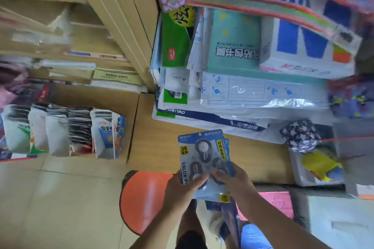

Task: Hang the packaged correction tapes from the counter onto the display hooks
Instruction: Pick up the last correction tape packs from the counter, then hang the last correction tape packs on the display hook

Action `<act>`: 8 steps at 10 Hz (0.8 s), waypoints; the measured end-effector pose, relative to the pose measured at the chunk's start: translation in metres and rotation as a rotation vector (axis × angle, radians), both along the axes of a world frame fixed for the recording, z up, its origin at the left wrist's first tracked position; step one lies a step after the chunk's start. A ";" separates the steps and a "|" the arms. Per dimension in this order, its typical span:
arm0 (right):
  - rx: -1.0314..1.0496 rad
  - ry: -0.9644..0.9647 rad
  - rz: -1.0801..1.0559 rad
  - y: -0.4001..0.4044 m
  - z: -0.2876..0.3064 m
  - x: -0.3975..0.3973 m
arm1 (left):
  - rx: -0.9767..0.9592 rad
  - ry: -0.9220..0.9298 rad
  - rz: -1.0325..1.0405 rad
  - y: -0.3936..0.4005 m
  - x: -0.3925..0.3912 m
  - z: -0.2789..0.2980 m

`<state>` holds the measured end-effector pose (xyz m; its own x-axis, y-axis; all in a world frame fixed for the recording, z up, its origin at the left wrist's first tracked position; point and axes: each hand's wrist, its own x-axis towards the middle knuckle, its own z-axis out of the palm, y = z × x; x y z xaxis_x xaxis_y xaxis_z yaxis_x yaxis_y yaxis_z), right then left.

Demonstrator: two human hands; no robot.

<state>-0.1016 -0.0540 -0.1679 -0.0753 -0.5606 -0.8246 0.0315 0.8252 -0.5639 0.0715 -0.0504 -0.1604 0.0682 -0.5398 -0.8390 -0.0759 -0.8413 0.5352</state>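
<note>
I see both hands gripping blue carded correction-tape packs (204,159), prob. a stack: left hand (182,188) lower-left edge, right hand (232,180) lower-right, above tan wooden counter (157,143).

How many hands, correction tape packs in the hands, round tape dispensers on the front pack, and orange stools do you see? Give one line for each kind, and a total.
Hands: 2, left hand and right hand
Correction tape packs: at least 2, stacked
Round dispensers: 3
Orange stool: 1
Total: 8
</note>
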 end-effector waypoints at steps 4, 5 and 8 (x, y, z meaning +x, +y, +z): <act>-0.529 0.002 0.017 -0.036 0.247 -0.069 | -0.451 0.004 0.104 -0.031 -0.076 0.246; -0.633 -0.013 -0.023 -0.044 0.294 -0.086 | -0.504 -0.043 0.151 -0.039 -0.083 0.281; -0.915 0.059 -0.068 -0.059 0.406 -0.122 | -0.878 -0.016 0.214 -0.063 -0.112 0.397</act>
<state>-0.2236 -0.1125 0.2382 -0.1593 -0.9857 -0.0551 0.0143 0.0535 -0.9985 -0.0400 -0.1137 0.2367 0.2485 -0.9599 -0.1296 0.0222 -0.1281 0.9915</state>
